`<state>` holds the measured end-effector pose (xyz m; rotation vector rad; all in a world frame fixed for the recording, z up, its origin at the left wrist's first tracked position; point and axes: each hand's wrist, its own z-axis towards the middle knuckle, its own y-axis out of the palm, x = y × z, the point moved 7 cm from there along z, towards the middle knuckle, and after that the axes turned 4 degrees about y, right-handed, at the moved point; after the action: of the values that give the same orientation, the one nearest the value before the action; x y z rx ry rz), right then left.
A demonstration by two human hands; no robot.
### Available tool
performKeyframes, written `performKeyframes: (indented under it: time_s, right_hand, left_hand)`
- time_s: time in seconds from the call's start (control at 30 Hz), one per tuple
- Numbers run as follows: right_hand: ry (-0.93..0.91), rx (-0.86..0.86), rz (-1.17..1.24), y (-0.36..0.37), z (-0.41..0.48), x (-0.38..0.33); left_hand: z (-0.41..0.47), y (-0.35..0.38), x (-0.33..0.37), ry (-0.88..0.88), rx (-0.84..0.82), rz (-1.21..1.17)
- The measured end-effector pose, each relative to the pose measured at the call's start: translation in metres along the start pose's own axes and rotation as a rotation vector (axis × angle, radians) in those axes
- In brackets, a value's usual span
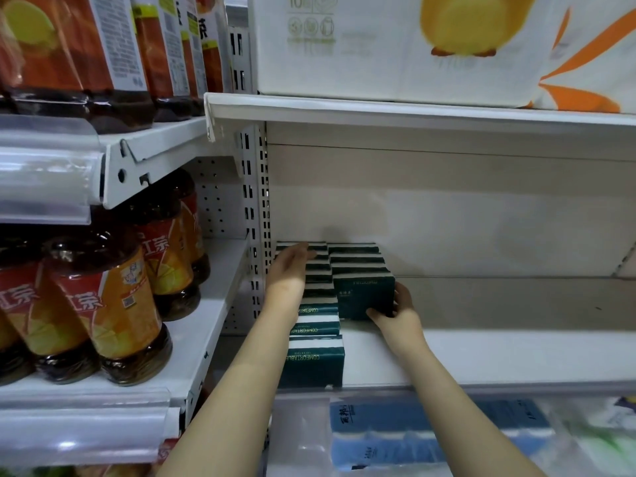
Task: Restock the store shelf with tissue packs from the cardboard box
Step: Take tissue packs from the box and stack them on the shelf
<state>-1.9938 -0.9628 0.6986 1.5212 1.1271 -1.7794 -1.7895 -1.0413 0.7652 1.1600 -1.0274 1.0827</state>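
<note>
Dark green tissue packs with white bands stand in two rows at the left end of the white shelf [481, 352]. The left row [315, 359] runs from the front edge to the back wall. My left hand [290, 266] lies flat, fingers straight, on top of that row's rear packs. The right row is shorter and set further back. My right hand [399, 311] grips the front pack of the right row [364, 294] at its lower right corner, thumb under its front face. No cardboard box is in view.
Tea bottles [103, 304] fill the neighbouring shelves on the left. A large white tissue bale with a yellow duck [413, 46] sits on the shelf above. Blue wrapped packs [413, 432] lie below. A perforated upright [256, 218] borders the shelf's left end.
</note>
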Motion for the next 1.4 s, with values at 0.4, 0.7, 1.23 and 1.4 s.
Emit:
performKeyframes:
  time_s: [0.4, 0.7, 1.23, 1.4]
  right_hand:
    - [0.013, 0.054, -0.514, 0.008, 0.008, 0.003]
    - [0.185, -0.199, -0.367, 0.005, 0.004, 0.004]
    - [-0.166, 0.141, 0.522, -0.112, -0.076, -0.077]
    - [-0.229, 0.175, 0.519, -0.170, -0.112, -0.061]
  left_hand:
    - [0.001, 0.008, -0.003, 0.076, -0.082, 0.213]
    - [-0.004, 0.021, 0.007, 0.152, -0.188, 0.760]
    - [-0.101, 0.102, 0.065, 0.343, -0.284, 0.261]
    - [-0.156, 0.171, 0.046, 0.319, -0.423, 0.188]
